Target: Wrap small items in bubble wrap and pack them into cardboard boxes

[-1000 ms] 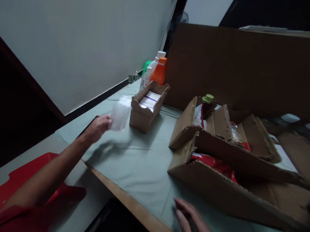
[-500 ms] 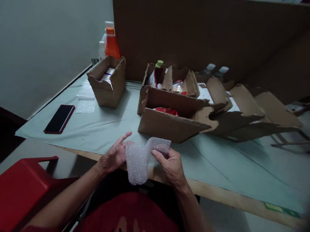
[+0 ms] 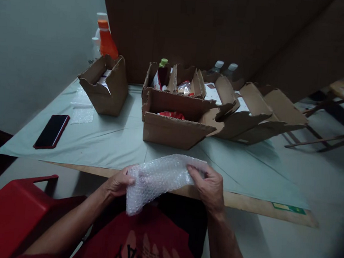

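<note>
A clear sheet of bubble wrap (image 3: 162,177) is stretched between my two hands, just above the table's front edge. My left hand (image 3: 121,181) pinches its left end, thumb on top. At the other end my right hand (image 3: 209,184) grips the wrap between thumb and fingers, which are partly hidden behind it. The sheet's lower left corner hangs down in front of my red shirt. Just beyond the wrap stands a low cardboard bin (image 3: 177,131) with something red inside.
More cardboard bins (image 3: 193,77) stand behind, holding packets and white boxes. At left are another bin (image 3: 112,91), flat bubble wrap pieces (image 3: 83,115), a phone (image 3: 51,131) and an orange bottle (image 3: 107,42). A red stool (image 3: 22,209) is at lower left.
The bubble wrap was folded and held by my right hand, with my left fingers spread beside it. Now my left hand grips it too, and the sheet is opened out sideways.
</note>
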Motion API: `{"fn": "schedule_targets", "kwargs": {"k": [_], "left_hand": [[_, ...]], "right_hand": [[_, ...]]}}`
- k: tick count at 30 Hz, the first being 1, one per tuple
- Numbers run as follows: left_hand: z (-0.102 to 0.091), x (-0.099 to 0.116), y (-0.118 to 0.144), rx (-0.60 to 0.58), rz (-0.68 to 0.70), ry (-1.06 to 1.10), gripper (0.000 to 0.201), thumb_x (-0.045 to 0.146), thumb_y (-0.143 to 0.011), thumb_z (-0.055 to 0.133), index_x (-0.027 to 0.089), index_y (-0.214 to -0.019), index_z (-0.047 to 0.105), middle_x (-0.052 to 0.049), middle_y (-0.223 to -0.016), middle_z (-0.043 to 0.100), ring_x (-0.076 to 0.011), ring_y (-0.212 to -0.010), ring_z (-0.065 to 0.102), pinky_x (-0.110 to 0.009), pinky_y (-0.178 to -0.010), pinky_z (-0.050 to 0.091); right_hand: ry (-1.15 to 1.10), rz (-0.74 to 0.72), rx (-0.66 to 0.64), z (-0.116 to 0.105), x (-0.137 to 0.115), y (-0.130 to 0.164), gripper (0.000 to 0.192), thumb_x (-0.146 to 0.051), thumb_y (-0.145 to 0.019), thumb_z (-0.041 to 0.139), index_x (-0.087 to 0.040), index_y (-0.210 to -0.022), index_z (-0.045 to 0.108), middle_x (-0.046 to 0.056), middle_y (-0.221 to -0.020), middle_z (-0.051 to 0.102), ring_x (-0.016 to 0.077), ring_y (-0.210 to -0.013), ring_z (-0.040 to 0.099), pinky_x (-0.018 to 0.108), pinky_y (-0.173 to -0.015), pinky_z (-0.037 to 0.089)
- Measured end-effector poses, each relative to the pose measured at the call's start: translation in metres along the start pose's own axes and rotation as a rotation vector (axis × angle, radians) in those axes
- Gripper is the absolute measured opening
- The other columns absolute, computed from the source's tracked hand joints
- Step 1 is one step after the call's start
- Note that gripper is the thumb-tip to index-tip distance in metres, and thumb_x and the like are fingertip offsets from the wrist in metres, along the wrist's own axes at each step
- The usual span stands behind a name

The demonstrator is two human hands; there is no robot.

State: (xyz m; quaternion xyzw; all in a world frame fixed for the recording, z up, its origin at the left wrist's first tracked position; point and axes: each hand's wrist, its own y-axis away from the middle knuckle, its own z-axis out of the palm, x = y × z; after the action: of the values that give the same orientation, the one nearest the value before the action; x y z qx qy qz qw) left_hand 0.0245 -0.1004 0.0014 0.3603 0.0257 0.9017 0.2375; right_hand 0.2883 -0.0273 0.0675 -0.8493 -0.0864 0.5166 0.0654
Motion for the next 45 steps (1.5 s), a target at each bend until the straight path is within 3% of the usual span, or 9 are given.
{"fn": "schedule_targets", "kwargs": {"k": [10,13,18,22,27,32,35,41,45], "left_hand": [[-0.032,0.017,0.024,0.088,-0.071,-0.203,0.061,0.053,-0.048,0.092,0.017,-0.088,0.064,-0.001,-0.074,0.065,-0.0137,-0.062,0.059,-0.023,-0.058,0.043],[-0.028,0.068,0.029,0.125,-0.002,-0.653,0.046,0.051,-0.063,0.085,0.018,-0.08,0.059,0.002,-0.069,0.058,-0.0111,-0.058,0.052,-0.022,-0.054,0.039],[-0.007,0.126,0.027,0.327,0.632,-1.637,0.006,0.022,-0.087,0.06,0.021,-0.082,0.063,-0.005,-0.092,0.065,-0.0226,-0.1,0.061,-0.038,-0.092,0.045],[-0.03,0.109,0.027,0.171,0.459,-2.033,0.018,0.018,-0.083,0.055,0.024,-0.094,0.068,-0.006,-0.096,0.069,-0.0242,-0.095,0.061,-0.042,-0.09,0.047],[-0.041,0.094,0.039,0.367,0.436,-2.035,0.029,0.021,-0.087,0.052,0.023,-0.114,0.066,-0.008,-0.108,0.067,-0.0255,-0.101,0.062,-0.04,-0.087,0.049],[-0.015,0.072,-0.004,0.258,0.463,-2.015,0.024,0.014,-0.09,0.052,0.021,-0.107,0.069,-0.01,-0.11,0.067,-0.0252,-0.103,0.059,-0.04,-0.09,0.047],[-0.02,0.056,-0.029,0.23,0.314,-2.027,0.022,0.013,-0.089,0.053,0.021,-0.101,0.07,-0.01,-0.102,0.069,-0.0251,-0.095,0.058,-0.039,-0.083,0.047],[-0.043,0.051,-0.029,0.245,0.319,-1.957,0.029,0.015,-0.088,0.054,0.025,-0.109,0.072,-0.009,-0.109,0.069,-0.0262,-0.099,0.059,-0.04,-0.084,0.048],[-0.046,0.053,-0.02,0.335,0.397,-1.916,0.029,0.022,-0.091,0.051,0.024,-0.111,0.071,-0.009,-0.11,0.067,-0.0245,-0.101,0.062,-0.038,-0.087,0.05]], "right_hand": [[0.052,0.038,0.086,-0.036,0.028,-0.003,0.019,-0.038,-0.075,0.075,-0.021,-0.079,0.08,0.003,-0.072,0.077,0.0205,-0.065,0.069,0.03,-0.06,0.055],[0.052,-0.083,0.12,-0.06,0.028,-0.013,0.015,-0.036,-0.081,0.074,-0.021,-0.081,0.078,0.005,-0.08,0.077,0.0218,-0.072,0.071,0.033,-0.067,0.058],[0.094,-0.449,-0.1,-0.082,0.038,-0.035,0.018,-0.034,-0.091,0.062,-0.025,-0.087,0.077,0.009,-0.101,0.076,0.0298,-0.112,0.067,0.05,-0.098,0.053],[0.574,-0.385,-0.344,-0.082,0.087,-0.037,0.037,-0.013,-0.083,0.05,-0.026,-0.1,0.08,0.011,-0.127,0.071,0.0342,-0.131,0.057,0.056,-0.1,0.049],[0.814,-0.334,-0.251,-0.087,0.106,-0.018,0.053,-0.007,-0.078,0.047,-0.027,-0.119,0.074,0.008,-0.14,0.064,0.032,-0.135,0.053,0.052,-0.1,0.048],[0.569,-0.505,-0.428,-0.004,0.046,-0.009,0.037,-0.017,-0.093,0.051,-0.028,-0.122,0.071,0.008,-0.14,0.065,0.0298,-0.131,0.056,0.051,-0.105,0.045],[0.474,-0.551,-0.585,0.029,0.048,-0.012,0.032,-0.022,-0.095,0.057,-0.025,-0.123,0.071,0.01,-0.142,0.063,0.0286,-0.129,0.057,0.048,-0.104,0.046],[0.718,-0.285,-0.127,-0.065,0.135,-0.019,0.034,-0.035,-0.099,0.046,-0.025,-0.108,0.076,0.011,-0.122,0.074,0.0318,-0.119,0.064,0.05,-0.094,0.048],[0.781,-0.202,-0.002,-0.085,0.139,-0.033,0.035,-0.039,-0.098,0.047,-0.022,-0.113,0.073,0.011,-0.123,0.073,0.0304,-0.118,0.064,0.046,-0.094,0.049]]}}
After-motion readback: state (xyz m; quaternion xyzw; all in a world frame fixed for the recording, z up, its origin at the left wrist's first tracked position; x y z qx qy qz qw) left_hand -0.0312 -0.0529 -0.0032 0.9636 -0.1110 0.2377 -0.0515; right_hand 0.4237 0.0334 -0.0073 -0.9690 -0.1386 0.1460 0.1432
